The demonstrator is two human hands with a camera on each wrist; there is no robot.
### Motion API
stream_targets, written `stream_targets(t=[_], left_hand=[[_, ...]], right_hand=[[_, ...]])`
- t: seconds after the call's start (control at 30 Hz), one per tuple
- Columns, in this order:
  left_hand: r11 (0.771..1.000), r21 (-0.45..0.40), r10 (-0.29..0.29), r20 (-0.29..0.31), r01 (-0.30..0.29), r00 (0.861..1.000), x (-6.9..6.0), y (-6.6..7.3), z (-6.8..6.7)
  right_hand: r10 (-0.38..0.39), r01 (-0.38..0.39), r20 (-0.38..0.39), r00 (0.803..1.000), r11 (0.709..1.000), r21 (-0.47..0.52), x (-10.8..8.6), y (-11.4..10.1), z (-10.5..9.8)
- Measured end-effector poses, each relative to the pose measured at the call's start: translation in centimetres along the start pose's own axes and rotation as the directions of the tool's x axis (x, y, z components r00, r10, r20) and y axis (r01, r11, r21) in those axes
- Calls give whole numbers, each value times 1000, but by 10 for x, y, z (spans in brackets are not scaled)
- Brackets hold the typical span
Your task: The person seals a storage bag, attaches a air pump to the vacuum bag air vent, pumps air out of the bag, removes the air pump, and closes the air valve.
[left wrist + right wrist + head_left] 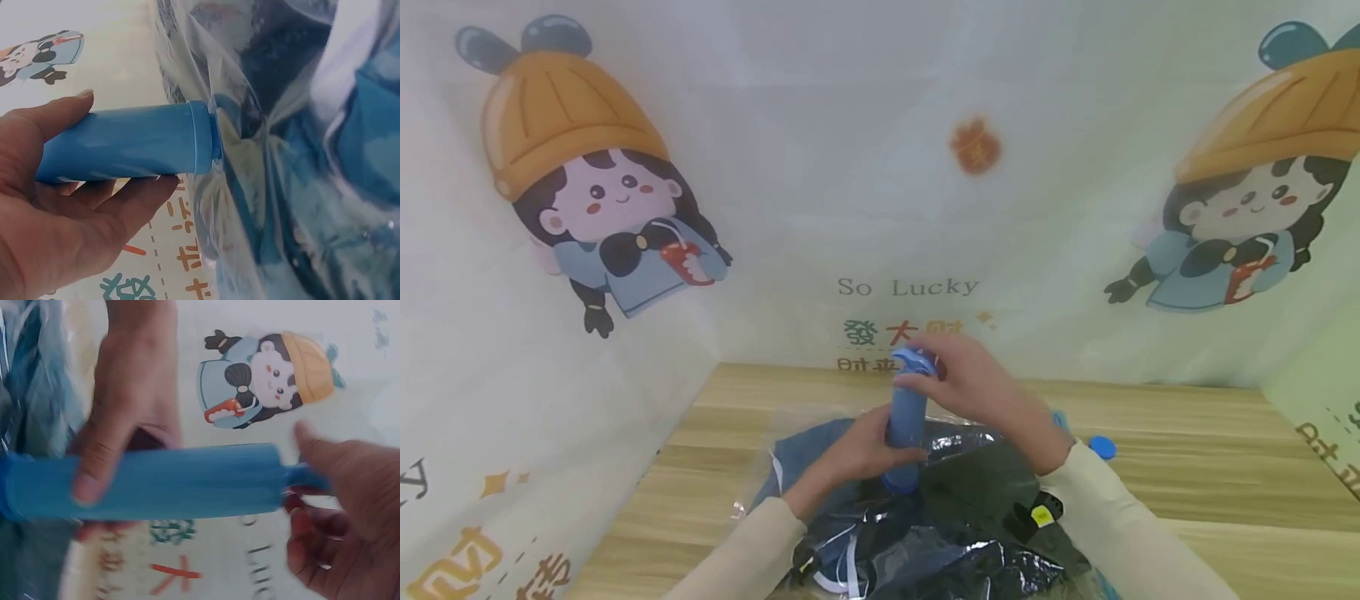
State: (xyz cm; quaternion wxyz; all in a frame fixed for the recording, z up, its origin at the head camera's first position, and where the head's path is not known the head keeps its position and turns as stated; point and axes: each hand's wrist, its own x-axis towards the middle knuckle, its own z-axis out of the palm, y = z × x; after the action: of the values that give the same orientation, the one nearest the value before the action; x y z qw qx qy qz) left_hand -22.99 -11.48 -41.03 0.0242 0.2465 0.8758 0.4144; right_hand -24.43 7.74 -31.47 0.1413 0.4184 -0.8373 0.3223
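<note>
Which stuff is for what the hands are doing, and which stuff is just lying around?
Seems part of the job:
blue pump, held by the left hand and right hand
clear plastic bag, under the pump
blue cloth inside it

Probably just there:
round blue disc on the wooden table, though it might belong
printed backdrop

The cylinder (pixel 907 417) is blue, the sleeves (pixel 1138 517) cream, the backdrop (pixel 820 167) cartoon-printed

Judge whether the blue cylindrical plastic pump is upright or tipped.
Upright: the pump has its handle above, its base against the clear plastic bag.
</note>
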Motion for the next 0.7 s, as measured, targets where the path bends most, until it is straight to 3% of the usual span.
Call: stream_targets(t=[0.17, 0.27, 0.5, 0.7], left_hand=[[999, -8, -33, 15, 33, 999, -1, 2, 0], [999, -12, -47, 24, 47, 999, -2, 2, -1], [997, -58, -53, 40, 55, 998, -3, -1, -3], [995, -50, -79, 37, 81, 996, -3, -3, -2]], right_hand=[[-105, 138, 195, 975, 977, -165, 13, -12, -17], [-125, 175, 244, 962, 965, -195, 18, -14, -18], [-92, 130, 178, 980, 967, -219, 26, -20, -18], [-142, 151, 57, 988, 963, -223, 42, -37, -42]])
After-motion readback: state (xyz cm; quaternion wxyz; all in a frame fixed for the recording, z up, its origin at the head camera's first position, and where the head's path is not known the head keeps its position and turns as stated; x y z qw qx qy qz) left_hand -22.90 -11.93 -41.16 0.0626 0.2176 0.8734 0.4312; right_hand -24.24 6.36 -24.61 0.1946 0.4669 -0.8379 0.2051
